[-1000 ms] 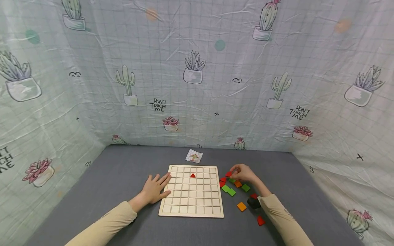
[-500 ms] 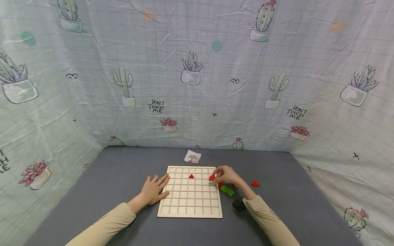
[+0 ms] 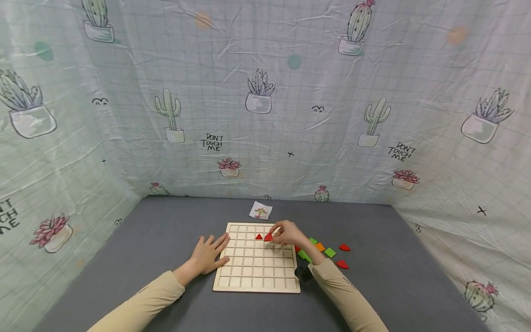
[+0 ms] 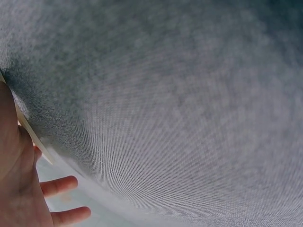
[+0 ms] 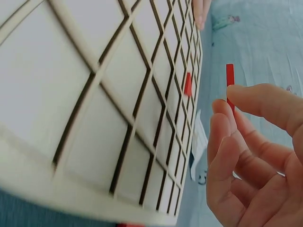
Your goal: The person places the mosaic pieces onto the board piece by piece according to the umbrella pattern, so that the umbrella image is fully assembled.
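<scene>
Between thumb and fingertips, my right hand (image 3: 288, 233) pinches a thin red tile (image 5: 230, 75) with a curved edge. It holds the tile over the upper part of a pale wooden grid board (image 3: 244, 272), just right of a small red triangle tile (image 3: 259, 236) lying in a cell. The right wrist view shows the pinched tile edge-on, raised off the board. My left hand (image 3: 206, 256) lies at the board's left edge, fingers spread and straight, fingertips on the rim. In the left wrist view, part of that hand (image 4: 19, 170) shows beside the board's edge.
Right of the board lie loose green tiles (image 3: 329, 252), an orange tile (image 3: 320, 247) and red tiles (image 3: 342, 264), some partly behind my right forearm. A small printed paper (image 3: 260, 210) lies beyond the board. Cactus-print fabric (image 3: 265, 161) encloses the grey table.
My right hand has lifted the red tile from the loose pieces and carried it left over the board, beside the red triangle. The left hand has stayed on the board's edge.
</scene>
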A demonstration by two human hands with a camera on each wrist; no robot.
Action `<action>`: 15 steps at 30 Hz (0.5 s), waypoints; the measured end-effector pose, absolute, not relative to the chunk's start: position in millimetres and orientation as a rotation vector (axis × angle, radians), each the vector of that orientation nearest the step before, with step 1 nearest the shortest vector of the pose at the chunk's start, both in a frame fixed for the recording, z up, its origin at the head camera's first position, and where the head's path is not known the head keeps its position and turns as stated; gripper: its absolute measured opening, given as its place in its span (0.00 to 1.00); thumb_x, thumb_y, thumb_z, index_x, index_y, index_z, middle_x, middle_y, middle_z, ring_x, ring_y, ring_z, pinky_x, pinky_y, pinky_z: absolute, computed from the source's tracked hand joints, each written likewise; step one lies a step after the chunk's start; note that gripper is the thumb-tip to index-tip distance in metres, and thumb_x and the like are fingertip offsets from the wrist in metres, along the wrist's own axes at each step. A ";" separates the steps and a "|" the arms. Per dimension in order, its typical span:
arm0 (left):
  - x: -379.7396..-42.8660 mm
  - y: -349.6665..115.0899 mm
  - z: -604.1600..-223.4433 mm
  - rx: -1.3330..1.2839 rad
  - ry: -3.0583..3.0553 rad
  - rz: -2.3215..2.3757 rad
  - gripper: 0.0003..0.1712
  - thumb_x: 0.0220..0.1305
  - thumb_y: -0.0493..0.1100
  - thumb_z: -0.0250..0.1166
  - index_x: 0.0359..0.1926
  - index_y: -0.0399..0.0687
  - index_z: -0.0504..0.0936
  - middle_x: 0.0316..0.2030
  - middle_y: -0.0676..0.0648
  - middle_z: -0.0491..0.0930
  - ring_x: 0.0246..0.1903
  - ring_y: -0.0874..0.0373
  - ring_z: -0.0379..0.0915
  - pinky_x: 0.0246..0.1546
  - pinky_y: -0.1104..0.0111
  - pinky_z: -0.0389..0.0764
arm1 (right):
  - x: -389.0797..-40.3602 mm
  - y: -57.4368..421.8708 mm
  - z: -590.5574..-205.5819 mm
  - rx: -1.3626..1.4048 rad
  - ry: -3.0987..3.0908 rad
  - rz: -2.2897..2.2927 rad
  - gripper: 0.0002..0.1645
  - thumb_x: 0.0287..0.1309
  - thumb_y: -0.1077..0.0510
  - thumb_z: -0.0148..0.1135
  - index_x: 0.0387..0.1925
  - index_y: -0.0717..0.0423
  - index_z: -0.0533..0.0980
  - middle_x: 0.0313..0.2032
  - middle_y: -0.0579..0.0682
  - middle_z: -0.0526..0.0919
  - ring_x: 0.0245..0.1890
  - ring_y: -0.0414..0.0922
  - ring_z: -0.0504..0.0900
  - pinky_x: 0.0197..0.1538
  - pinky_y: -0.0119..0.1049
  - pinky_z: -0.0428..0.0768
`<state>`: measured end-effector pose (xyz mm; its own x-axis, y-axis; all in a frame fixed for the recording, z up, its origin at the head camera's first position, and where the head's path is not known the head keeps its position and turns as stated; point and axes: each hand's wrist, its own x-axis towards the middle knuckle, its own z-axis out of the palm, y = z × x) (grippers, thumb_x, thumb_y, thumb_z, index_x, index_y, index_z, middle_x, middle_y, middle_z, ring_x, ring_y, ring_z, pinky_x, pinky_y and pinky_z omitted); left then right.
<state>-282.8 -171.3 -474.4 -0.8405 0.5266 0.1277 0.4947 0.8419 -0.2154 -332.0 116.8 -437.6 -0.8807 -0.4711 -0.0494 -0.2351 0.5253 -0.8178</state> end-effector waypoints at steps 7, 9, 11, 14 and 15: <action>-281.2 -170.3 -471.2 -0.772 -2.863 0.326 0.35 0.62 0.62 0.46 0.64 0.48 0.61 0.64 0.49 0.61 0.54 0.45 0.64 0.48 0.48 0.63 | -331.0 94.7 -441.2 -0.500 2.473 -1.348 0.15 0.45 0.68 0.60 0.40 0.65 0.76 0.26 0.59 0.82 0.20 0.47 0.76 0.22 0.34 0.71; -280.7 -170.2 -471.0 -0.769 -2.862 0.328 0.35 0.62 0.62 0.46 0.64 0.48 0.61 0.64 0.49 0.61 0.54 0.45 0.64 0.48 0.48 0.63 | -330.7 89.4 -442.5 -0.491 2.478 -1.358 0.15 0.45 0.68 0.61 0.40 0.65 0.76 0.26 0.58 0.82 0.18 0.46 0.76 0.21 0.34 0.72; -280.1 -169.8 -470.4 -0.766 -2.862 0.323 0.35 0.62 0.62 0.46 0.64 0.48 0.61 0.64 0.49 0.61 0.54 0.45 0.64 0.48 0.48 0.63 | -330.7 84.2 -443.8 -0.472 2.494 -1.358 0.16 0.44 0.67 0.63 0.39 0.64 0.77 0.25 0.57 0.83 0.17 0.44 0.76 0.21 0.33 0.73; -279.9 -169.0 -469.8 -0.759 -2.858 0.316 0.35 0.62 0.62 0.46 0.64 0.48 0.62 0.64 0.50 0.62 0.54 0.45 0.64 0.48 0.47 0.63 | -331.4 76.3 -446.6 -0.442 2.506 -1.367 0.17 0.41 0.66 0.66 0.38 0.64 0.77 0.23 0.55 0.82 0.14 0.42 0.74 0.19 0.32 0.71; -280.0 -168.8 -469.9 -0.758 -2.856 0.312 0.35 0.62 0.62 0.47 0.64 0.48 0.62 0.63 0.50 0.62 0.53 0.45 0.64 0.48 0.47 0.63 | -332.1 73.8 -447.6 -0.426 2.514 -1.367 0.17 0.40 0.65 0.67 0.37 0.64 0.77 0.22 0.54 0.82 0.14 0.41 0.73 0.18 0.31 0.70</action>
<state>-280.0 -168.8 -469.9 -0.8563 0.5048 0.1092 0.4693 0.8487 -0.2438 -332.1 73.8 -447.6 -0.9267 -0.3681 -0.0761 -0.1362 0.5175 -0.8448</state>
